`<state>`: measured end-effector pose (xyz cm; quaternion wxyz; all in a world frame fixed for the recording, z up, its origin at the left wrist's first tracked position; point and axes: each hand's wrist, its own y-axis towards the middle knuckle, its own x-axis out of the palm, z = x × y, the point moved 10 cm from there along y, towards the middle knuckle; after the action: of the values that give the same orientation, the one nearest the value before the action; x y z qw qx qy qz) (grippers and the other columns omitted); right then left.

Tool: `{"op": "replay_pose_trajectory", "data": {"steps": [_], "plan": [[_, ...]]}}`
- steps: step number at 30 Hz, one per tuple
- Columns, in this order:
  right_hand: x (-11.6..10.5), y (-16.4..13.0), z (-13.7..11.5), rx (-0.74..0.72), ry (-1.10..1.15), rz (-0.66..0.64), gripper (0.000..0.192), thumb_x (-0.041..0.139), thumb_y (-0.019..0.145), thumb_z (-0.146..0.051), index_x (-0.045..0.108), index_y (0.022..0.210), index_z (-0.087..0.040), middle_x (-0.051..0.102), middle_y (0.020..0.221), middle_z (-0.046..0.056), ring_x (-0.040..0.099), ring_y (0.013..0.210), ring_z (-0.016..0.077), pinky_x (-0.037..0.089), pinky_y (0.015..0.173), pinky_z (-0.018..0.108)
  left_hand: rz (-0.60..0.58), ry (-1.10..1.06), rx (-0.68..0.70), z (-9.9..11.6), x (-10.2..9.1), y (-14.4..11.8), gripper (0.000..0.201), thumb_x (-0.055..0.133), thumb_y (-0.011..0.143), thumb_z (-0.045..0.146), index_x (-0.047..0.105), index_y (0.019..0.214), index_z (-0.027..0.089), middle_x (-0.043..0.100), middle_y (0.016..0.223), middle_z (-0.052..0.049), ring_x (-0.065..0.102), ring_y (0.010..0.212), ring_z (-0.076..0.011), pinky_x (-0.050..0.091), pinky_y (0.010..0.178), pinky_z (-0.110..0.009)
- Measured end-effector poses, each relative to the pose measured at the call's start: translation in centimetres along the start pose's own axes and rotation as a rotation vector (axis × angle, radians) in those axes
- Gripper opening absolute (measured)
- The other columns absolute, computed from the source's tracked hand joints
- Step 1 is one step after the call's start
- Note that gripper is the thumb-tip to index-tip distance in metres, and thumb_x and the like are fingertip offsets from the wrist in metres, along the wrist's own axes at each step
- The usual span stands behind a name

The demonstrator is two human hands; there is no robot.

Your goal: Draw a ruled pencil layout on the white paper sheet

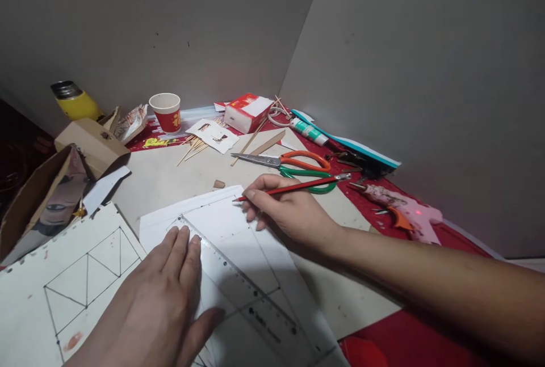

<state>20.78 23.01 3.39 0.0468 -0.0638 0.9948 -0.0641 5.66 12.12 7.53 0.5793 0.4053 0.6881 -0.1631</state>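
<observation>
Line-drawing is going on: the left hand (pixel 164 293) is lying flat with its fingers spread slightly, pressing a clear ruler (pixel 242 287) onto a white sheet (pixel 238 242) in the middle of the worktop (pixel 170 174). The right hand (pixel 289 211) is pinching a red pencil (pixel 293 187) between thumb and fingers, with the tip touching the sheet near its far edge, a little beyond the ruler's far end. Judging from this, the marking step is under way; the next stroke is calling for the ruler to be pinned firmly so it is not sliding, and for the pencil tip to be brought against the ruler's edge.

Counting what is lying about: one ruler, one pencil, one pair of scissors (pixel 298 165) with orange and green handles just behind the pencil, one pink glue gun (pixel 404 214) to the right, one red paper cup (pixel 166 112), one yellow flask (pixel 76 103), one red-and-white box (pixel 247 112), one green-and-white tube (pixel 309 131). A second sheet (pixel 72 282) with ruled triangles is lying to the left. Thin wooden sticks (pixel 193 148) are scattered near the cup; their number is too hard to tell.
</observation>
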Motion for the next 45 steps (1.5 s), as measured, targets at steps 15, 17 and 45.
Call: {"op": "replay_pose_trajectory", "data": {"steps": [15, 17, 45], "plan": [[0.3, -0.5, 0.0, -0.017, -0.077, -0.031, 0.018, 0.068, 0.079, -0.033, 0.063, 0.072, -0.018, 0.069, 0.069, 0.002, 0.062, 0.061, 0.0127, 0.047, 0.052, 0.022, 0.014, 0.044, -0.001, 0.3, -0.2, 0.3, 0.069, 0.060, 0.083, 0.057, 0.073, 0.117, -0.002, 0.066, 0.125, -0.030, 0.072, 0.109, -0.0397, 0.065, 0.082, -0.044], [0.9, -1.3, -0.2, -0.012, -0.105, -0.083, 0.017, 0.067, 0.079, -0.031, 0.063, 0.069, -0.018, 0.066, 0.064, 0.001, 0.058, 0.059, 0.0122, 0.044, 0.053, 0.023, 0.006, 0.038, -0.004, 0.3, -0.1, 0.2, 0.070, 0.061, 0.082, 0.057, 0.072, 0.117, -0.002, 0.066, 0.126, -0.031, 0.071, 0.110, -0.0404, 0.065, 0.083, -0.044], [8.3, 0.7, -4.2, -0.371, -0.459, -0.291, 0.009, 0.063, 0.084, -0.017, 0.067, 0.076, -0.020, 0.068, 0.076, -0.002, 0.059, 0.076, 0.0144, 0.043, 0.075, 0.029, -0.036, -0.005, 0.000, 0.3, -0.2, 0.4, 0.076, 0.071, 0.073, 0.056, 0.072, 0.115, -0.007, 0.064, 0.122, -0.037, 0.069, 0.109, -0.0462, 0.063, 0.084, -0.048]]}}
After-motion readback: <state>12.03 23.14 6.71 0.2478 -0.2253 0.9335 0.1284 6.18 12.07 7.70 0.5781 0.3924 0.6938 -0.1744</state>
